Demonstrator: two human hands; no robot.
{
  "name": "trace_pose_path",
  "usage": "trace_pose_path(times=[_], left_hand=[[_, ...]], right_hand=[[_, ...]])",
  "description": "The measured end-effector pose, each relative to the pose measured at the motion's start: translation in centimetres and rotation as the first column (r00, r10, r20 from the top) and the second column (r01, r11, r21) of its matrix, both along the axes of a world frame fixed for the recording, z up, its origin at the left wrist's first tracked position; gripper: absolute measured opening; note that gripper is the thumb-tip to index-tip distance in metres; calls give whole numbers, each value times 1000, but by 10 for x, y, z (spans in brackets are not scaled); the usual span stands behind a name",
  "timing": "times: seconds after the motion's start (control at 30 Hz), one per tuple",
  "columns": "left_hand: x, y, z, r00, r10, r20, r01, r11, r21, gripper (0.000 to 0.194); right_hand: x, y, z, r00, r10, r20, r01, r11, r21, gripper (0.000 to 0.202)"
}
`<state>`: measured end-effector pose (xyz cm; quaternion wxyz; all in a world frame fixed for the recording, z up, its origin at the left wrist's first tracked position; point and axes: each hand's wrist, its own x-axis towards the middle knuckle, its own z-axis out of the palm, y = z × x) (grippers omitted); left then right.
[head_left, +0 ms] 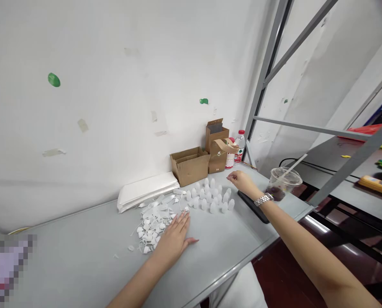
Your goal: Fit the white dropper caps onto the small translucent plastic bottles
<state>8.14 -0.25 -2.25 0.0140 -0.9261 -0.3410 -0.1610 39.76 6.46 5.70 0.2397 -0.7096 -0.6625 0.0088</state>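
Note:
My left hand (174,236) lies flat on the grey table with its fingers apart. Its fingertips are at the edge of a tangled pile of small white plastic parts with thin strips (152,229). To the right of the pile, a cluster of translucent, dome-topped plastic pieces (213,207) stands upright. Just beyond their right side my right hand (245,183), with a metal watch (263,199) on the wrist, is held with its fingers bent together. Whatever its fingertips hold, if anything, is too small to make out.
Behind the pieces stand an open cardboard box (191,169), a brown carton (217,159) and a red-capped bottle (240,147). White sheets (147,190) are stacked along the wall. A black phone-like object (253,208) and a plastic cup with a straw (281,184) are by my right forearm. A metal frame (258,100) rises at right.

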Motion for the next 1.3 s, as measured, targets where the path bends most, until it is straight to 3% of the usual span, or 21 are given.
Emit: trace_pose_path(times=[0.23,0.4,0.47,0.57,0.63,0.73,0.83,0.93,1.0,1.13,1.3], left_hand=[[-25,-10,21,999,37,19,-37,999,-35,52],[-50,-6,32,969,219,117,-209,974,-87,48],[-65,1,33,915,343,210,-321,938,-134,43],[-89,18,34,775,518,363,-462,856,-234,35],[-102,29,34,683,582,442,-496,813,-304,30],[-114,41,33,625,632,458,-487,774,-405,24],[-113,45,28,645,620,446,-456,781,-427,27],[-107,45,17,688,597,414,-467,800,-377,28],[-102,45,11,694,604,391,-495,795,-350,26],[-100,44,8,689,608,395,-531,794,-297,20],[-98,27,20,735,506,452,-508,852,-127,16]], right_hand=[[0,26,-32,1000,16,11,-14,993,-113,21],[5,29,-34,1000,8,6,-7,988,-154,36],[7,29,-32,1000,-3,4,4,985,-171,43],[9,28,-29,1000,-29,6,29,983,-183,49],[9,26,-25,999,-53,15,54,983,-174,52],[0,18,-15,993,-88,75,91,995,-33,53],[-28,5,-2,992,-50,120,17,966,258,53],[-73,-13,8,986,155,55,-164,909,382,49],[-107,-22,10,947,319,24,-306,880,364,45],[-165,-29,-2,857,513,-45,-487,836,253,37],[-201,-26,-27,727,624,-288,-600,780,177,34]])
